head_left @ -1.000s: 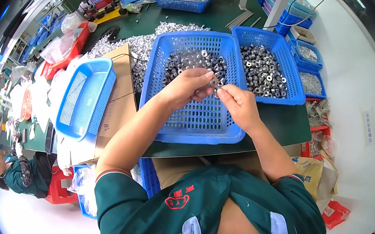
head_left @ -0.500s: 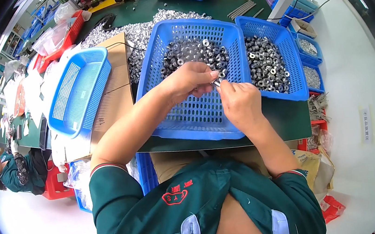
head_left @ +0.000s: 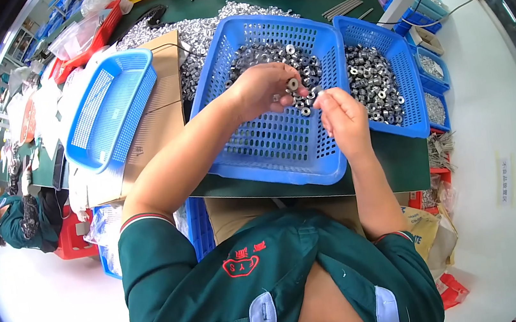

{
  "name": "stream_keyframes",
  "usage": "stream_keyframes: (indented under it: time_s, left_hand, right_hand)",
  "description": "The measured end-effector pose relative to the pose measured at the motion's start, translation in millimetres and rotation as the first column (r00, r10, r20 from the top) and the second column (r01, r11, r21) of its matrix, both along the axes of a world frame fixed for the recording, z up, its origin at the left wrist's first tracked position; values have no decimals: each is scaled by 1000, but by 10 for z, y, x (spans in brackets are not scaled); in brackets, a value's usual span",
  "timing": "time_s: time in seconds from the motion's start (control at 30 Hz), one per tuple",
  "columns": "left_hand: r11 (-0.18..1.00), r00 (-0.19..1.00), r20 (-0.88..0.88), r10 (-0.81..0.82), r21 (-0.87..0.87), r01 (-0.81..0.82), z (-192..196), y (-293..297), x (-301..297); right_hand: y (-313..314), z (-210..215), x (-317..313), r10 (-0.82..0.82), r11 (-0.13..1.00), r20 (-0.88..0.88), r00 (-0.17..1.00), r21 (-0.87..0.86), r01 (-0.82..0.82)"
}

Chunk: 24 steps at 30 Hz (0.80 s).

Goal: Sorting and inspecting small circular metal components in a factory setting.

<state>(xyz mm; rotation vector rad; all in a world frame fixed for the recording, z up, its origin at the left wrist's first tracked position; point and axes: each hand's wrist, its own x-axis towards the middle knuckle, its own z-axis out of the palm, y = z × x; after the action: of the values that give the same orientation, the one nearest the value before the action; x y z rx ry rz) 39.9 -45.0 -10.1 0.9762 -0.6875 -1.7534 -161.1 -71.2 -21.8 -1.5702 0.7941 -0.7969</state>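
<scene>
Over the large blue basket (head_left: 330,55), my left hand (head_left: 264,89) is closed with a ring-shaped metal part (head_left: 292,84) at its fingertips. My right hand (head_left: 344,121) is just right of it, over the basket's right wall, thumb and forefinger pinched together. A small bright bit shows at that pinch, too small to name. Dark-sided metal rings (head_left: 251,55) lie heaped in the far half of the basket, with a few more below my fingers. The near half shows the slotted blue bottom.
A second blue basket (head_left: 415,87) of metal rings (head_left: 377,85) adjoins on the right. Left are an empty blue basket (head_left: 83,128) and cardboard (head_left: 162,89). Loose silver parts (head_left: 199,46) pile behind, near metal rods (head_left: 342,7). A co-worker (head_left: 14,220) sits far left.
My hands, together at a small metal part before, have drawn apart. My right hand has moved right, and the left hand's metal ring now shows. The view has shifted slightly.
</scene>
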Motion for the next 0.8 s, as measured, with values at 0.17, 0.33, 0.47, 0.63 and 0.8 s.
stream_keyframes:
  time_s: [0.17, 0.33, 0.47, 0.63, 0.8]
  left_hand:
    - [907, 579, 808, 112, -321, 273, -361, -158, -81]
    - [843, -57, 977, 204, -145, 519, -659, -114, -298]
    - [815, -102, 951, 293, -192, 546, -795, -124, -326]
    - [864, -132, 983, 130, -47, 502, -699, -163, -303]
    - [973, 969, 230, -88, -190, 134, -152, -117, -160]
  right_hand:
    - [20, -36, -30, 8, 1000, 163, 987, 20, -12]
    - [26, -55, -43, 18, 1000, 199, 980, -13, -15]
    - [24, -65, -42, 18, 999, 196, 980, -29, -12]
    - [12, -104, -41, 15, 998, 161, 987, -61, -5]
    - [28, -94, -48, -14, 996, 139, 990, -85, 26]
